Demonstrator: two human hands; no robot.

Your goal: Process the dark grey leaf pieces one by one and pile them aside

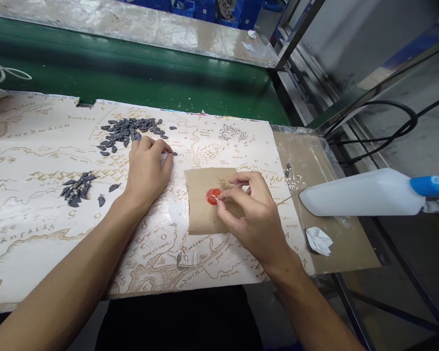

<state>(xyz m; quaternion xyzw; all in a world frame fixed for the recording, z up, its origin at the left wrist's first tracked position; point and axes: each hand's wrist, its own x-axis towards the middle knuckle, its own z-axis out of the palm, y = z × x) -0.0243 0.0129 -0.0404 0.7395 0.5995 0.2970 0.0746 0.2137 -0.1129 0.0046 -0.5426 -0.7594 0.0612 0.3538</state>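
Note:
My right hand (250, 204) pinches a small, thin, white-tipped piece over a round red patch (211, 196), which looks wet and glossy. The patch sits on a square of brown cardboard (199, 219); brown specks lie there, partly behind my fingers. Something white shows under the curled fingers. My left hand (149, 161) rests on the printed sheet, fingers curled, with a small dark piece (174, 154) at the thumb and index fingertips. Its other fingertips touch the near edge of a pile of dark leaf-shaped pieces (128, 127). A smaller dark pile (78, 189) lies left of my forearm.
Tiny pale pieces (234, 134) are scattered beyond the cardboard, with more (294, 181) at the right edge. A white bottle with a blue cap (362, 192) lies at the right, near a crumpled tissue (319, 241). A green trough (142, 66) runs behind the map-printed sheet (51, 243).

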